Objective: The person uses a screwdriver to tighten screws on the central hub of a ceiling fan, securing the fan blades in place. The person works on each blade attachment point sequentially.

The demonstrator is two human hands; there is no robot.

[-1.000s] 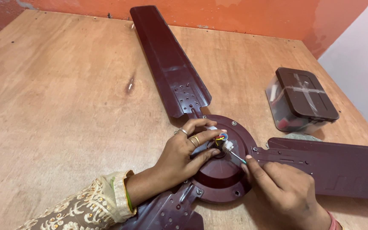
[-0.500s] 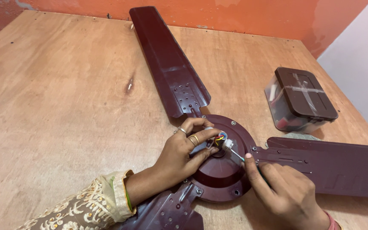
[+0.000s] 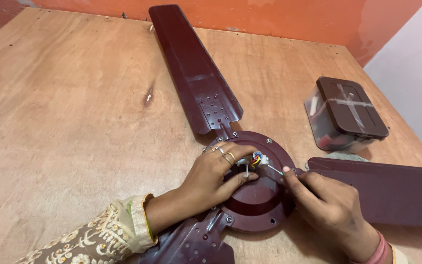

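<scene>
Lying flat on a broad plywood tabletop [image 3: 64,122], a maroon ceiling fan [image 3: 260,195] fills the lower middle of the view, its round motor housing facing up. One blade [image 3: 191,68] runs away toward the far edge, a second blade [image 3: 382,188] stretches off to the right, and a third [image 3: 191,242] points back toward the person and is cut off by the bottom of the frame.

The left hand [image 3: 216,173] rests on the housing with rings on its fingers, curled around the small shaft at the hub, thumb and fingers closed about it. Just beside those fingers sits a bunch of coloured wires [image 3: 256,157] with a small white connector. The right hand [image 3: 328,208] comes in from the lower right, fingers pinched shut on a thin light-coloured wire [image 3: 273,169] that leads from the connector toward its fingertips.

The board is pale brown, scuffed, with a dark knot [image 3: 147,95] left of the far blade. A clear plastic box with a dark brown lid [image 3: 350,107] stands near the right edge, well apart from the hands. Behind the table rises an orange wall [image 3: 269,14]; a white wall [image 3: 411,68] meets it at the right corner. An embroidered cream sleeve [image 3: 94,239] covers the left forearm.
</scene>
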